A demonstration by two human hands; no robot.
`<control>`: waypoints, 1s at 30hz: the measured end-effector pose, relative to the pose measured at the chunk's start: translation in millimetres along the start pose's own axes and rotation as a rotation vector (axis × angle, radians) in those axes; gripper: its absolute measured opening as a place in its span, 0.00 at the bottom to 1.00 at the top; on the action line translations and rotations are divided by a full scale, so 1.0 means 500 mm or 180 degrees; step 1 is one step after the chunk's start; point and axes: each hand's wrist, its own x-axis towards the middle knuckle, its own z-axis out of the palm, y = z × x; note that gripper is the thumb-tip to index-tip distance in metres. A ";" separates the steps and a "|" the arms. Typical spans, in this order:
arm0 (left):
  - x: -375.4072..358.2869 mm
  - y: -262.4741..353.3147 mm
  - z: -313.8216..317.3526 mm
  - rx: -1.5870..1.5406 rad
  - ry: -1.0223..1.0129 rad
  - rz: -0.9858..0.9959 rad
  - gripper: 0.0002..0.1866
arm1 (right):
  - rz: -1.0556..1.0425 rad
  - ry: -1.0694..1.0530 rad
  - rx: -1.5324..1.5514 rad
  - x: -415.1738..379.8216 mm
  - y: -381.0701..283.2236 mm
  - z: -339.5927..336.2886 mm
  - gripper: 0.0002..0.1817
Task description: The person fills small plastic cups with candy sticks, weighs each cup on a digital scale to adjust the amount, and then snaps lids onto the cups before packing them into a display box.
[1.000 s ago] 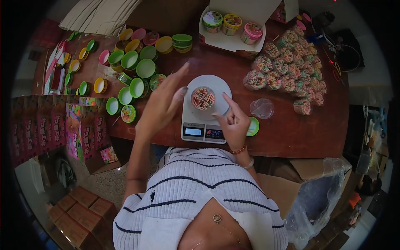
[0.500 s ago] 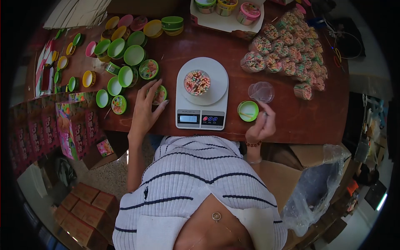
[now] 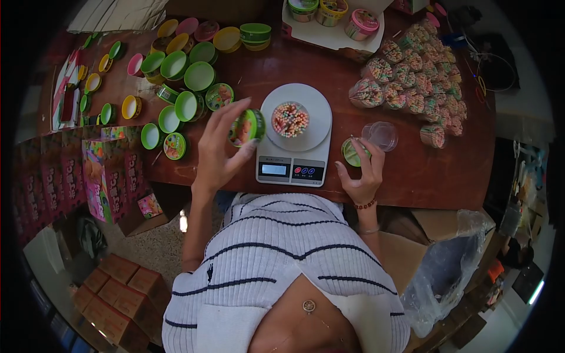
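Observation:
My left hand grips a round green lid with a printed top, tilted up just left of the scale. On the white kitchen scale stands a clear cup full of thin sticks with coloured tips. My right hand has its fingers apart at another green lid, which lies on the table right of the scale. Its fingertips partly cover that lid. Behind them lies a clear round plastic cover.
Several green, yellow and pink lids spread over the table's left. Many filled clear cups crowd the right. A white box holding lidded tubs stands at the back. Pink printed boxes are at left, a plastic-lined carton lower right.
My left hand has lifted the green lid off the table and tilted it. My right hand's fingers have spread and moved over the other green lid. The view has shifted slightly.

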 end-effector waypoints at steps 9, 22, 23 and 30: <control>0.088 0.030 0.090 0.0035 -0.0417 0.0673 0.37 | -0.0212 -0.0475 0.0481 0.125 -0.083 0.138 0.45; 0.128 0.050 0.055 -0.1470 0.0060 -0.0552 0.24 | -0.0527 -0.0133 0.1644 0.208 -0.134 0.085 0.26; 0.131 0.057 0.051 -0.1128 0.0051 -0.0072 0.25 | 0.0081 -0.0310 0.1965 0.215 -0.146 0.064 0.22; 0.179 0.065 0.081 -0.1176 0.0059 0.0392 0.25 | 0.1652 -0.0237 0.3533 0.189 -0.120 0.073 0.44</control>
